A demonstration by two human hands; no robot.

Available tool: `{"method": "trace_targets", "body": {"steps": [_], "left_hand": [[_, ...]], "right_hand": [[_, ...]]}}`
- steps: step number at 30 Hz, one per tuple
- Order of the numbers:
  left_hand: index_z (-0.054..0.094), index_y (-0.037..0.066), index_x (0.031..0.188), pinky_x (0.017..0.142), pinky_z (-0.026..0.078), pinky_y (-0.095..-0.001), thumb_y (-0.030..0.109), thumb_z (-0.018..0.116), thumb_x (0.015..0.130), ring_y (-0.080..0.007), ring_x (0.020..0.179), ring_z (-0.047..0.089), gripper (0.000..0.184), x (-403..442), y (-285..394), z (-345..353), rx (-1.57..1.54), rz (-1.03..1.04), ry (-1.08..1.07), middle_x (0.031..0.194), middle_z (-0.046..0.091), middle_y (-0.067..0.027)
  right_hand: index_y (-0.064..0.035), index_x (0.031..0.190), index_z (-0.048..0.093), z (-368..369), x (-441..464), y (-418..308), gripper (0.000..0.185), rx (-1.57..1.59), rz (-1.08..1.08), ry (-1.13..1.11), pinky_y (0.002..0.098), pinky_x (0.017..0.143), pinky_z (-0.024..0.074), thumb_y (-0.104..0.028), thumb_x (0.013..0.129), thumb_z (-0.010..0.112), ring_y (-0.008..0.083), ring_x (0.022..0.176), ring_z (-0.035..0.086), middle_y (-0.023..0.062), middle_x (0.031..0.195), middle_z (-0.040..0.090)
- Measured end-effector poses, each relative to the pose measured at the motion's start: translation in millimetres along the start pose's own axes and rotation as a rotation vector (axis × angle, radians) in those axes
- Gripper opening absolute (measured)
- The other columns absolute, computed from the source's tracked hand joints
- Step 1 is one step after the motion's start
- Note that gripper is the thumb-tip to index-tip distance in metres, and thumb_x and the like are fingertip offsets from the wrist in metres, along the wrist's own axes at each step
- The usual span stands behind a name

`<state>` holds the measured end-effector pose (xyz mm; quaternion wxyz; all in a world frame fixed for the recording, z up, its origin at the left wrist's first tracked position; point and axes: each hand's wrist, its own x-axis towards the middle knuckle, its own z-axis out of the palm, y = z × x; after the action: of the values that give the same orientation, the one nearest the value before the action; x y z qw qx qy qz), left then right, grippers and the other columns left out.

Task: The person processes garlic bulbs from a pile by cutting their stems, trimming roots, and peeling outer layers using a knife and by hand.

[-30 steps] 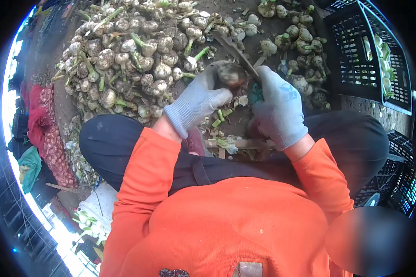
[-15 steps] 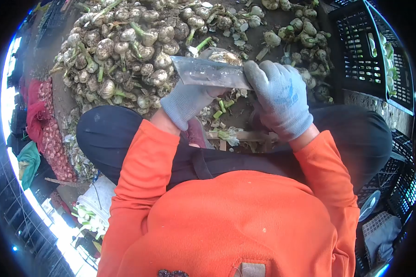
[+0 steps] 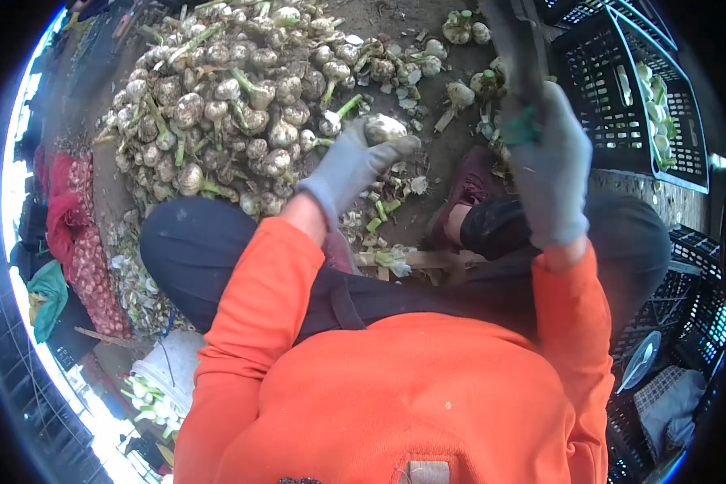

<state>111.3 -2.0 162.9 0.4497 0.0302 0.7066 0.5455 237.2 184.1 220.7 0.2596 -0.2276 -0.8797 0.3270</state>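
Observation:
In my gloved left hand (image 3: 353, 164) is a garlic bulb (image 3: 385, 129), held between thumb and fingers just right of the heap of garlic (image 3: 250, 97). My gloved right hand (image 3: 552, 169) is raised to the right, closed around the handle of a wide-bladed knife (image 3: 518, 56). Motion blurs the blade, which points away from me. Something green (image 3: 522, 127) shows at the handle. Cut stem pieces (image 3: 381, 211) and peelings lie on the ground below my left hand.
At the right stands a black plastic crate (image 3: 609, 89) with trimmed garlic inside. More black crates (image 3: 661, 323) are at lower right. On the left lies a red net sack of garlic (image 3: 97, 274). A white sack (image 3: 169, 367) sits at my left side.
The knife has swung from across the front of the bulb to the upper right with my right hand. The bulb in my left hand is now in plain sight, slightly lower.

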Motion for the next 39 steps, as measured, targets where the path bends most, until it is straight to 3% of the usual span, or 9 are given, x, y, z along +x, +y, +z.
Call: {"method": "trace_targets", "body": {"steps": [2,5,11,15,21,25,30,33,39], "left_hand": [[0.056,0.003,0.11,0.064,0.051,-0.023,0.039,0.081,0.077,-0.0106,0.071,0.058,0.055,24.2,-9.6,12.0,-0.021,0.068,-0.179,0.087,0.058,0.001],[0.054,0.005,0.126,0.075,0.052,-0.0248,0.026,0.076,0.082,-0.0118,0.085,0.062,0.053,40.6,21.2,50.3,-0.251,0.062,-0.301,0.101,0.063,-0.0031],[0.05,0.001,0.134,0.094,0.048,-0.0326,0.022,0.07,0.082,-0.0237,0.111,0.061,0.06,148.7,-18.6,7.6,0.37,0.096,0.223,0.125,0.061,-0.0166],[0.047,0.007,0.14,0.105,0.041,-0.0378,0.03,0.066,0.08,-0.0331,0.126,0.052,0.067,208.2,-20.9,-10.9,1.02,0.118,0.342,0.139,0.051,-0.0217],[0.034,0.016,0.149,0.108,0.039,-0.0414,0.04,0.064,0.08,-0.0334,0.13,0.048,0.079,261.9,-22.8,-7.5,1.303,-0.122,0.262,0.141,0.049,-0.0201],[0.042,0.011,0.144,0.105,0.041,-0.0419,0.039,0.069,0.079,-0.0373,0.125,0.052,0.076,268.1,-25.1,-18.5,1.168,-0.047,0.274,0.136,0.054,-0.0207],[0.051,-0.003,0.127,0.091,0.047,-0.0318,0.008,0.072,0.077,-0.0184,0.101,0.059,0.055,230.5,-69.2,-29.6,0.262,0.222,0.244,0.112,0.064,-0.012],[0.039,-0.002,0.138,0.097,0.046,-0.0305,0.0,0.064,0.078,-0.0209,0.107,0.06,0.065,188.8,-71.0,-36.6,-0.164,0.208,0.052,0.123,0.058,-0.012],[0.042,0.001,0.137,0.099,0.052,-0.0438,-0.004,0.049,0.084,-0.0304,0.111,0.061,0.054,149.8,-35.9,-31.3,-0.62,0.23,-0.3,0.123,0.058,-0.0176]], "right_hand": [[-0.0003,0.117,0.06,-22.5,-2.5,-2.7,0.03,0.394,0.219,0.008,0.0207,0.056,0.0408,-0.011,0.088,0.062,0.0059,0.067,0.051,-0.0018,0.085,0.059],[0.0045,0.123,0.057,-66.5,0.4,-4.1,0.038,0.45,0.5,0.139,0.0201,0.061,0.0435,-0.009,0.087,0.054,0.009,0.073,0.056,0.0051,0.093,0.062],[0.0067,0.123,0.058,-114.7,-7.1,44.5,0.041,0.655,0.534,0.438,0.0227,0.069,0.0416,-0.022,0.093,0.058,0.0115,0.075,0.052,0.0063,0.091,0.062],[0.0082,0.122,0.059,-116.4,-5.6,56.5,0.041,0.706,0.553,0.268,0.0232,0.067,0.0371,-0.022,0.094,0.057,0.0106,0.072,0.045,0.0049,0.088,0.058],[0.0087,0.125,0.056,-114.3,5.9,61.4,0.042,0.91,0.48,-0.029,0.0224,0.076,0.0425,-0.018,0.093,0.059,0.0132,0.078,0.052,0.0078,0.091,0.058],[0.0103,0.122,0.051,-108.3,7.8,43.5,0.042,0.732,0.681,0.046,0.0252,0.087,0.0491,-0.015,0.09,0.061,0.0173,0.09,0.06,0.0114,0.098,0.057],[0.0102,0.113,0.051,-101.5,8.4,36.5,0.038,0.583,0.68,0.066,0.0247,0.084,0.0509,-0.017,0.089,0.061,0.0173,0.092,0.061,0.0123,0.1,0.058],[0.0108,0.116,0.051,-94.9,7.0,26.7,0.04,0.541,0.701,0.086,0.024,0.082,0.0501,-0.019,0.09,0.059,0.0167,0.092,0.061,0.0128,0.1,0.061],[0.0097,0.121,0.054,-88.8,5.8,15.3,0.044,0.392,0.703,0.023,0.0233,0.07,0.0472,-0.021,0.089,0.058,0.0141,0.081,0.061,0.0135,0.1,0.064]]}}
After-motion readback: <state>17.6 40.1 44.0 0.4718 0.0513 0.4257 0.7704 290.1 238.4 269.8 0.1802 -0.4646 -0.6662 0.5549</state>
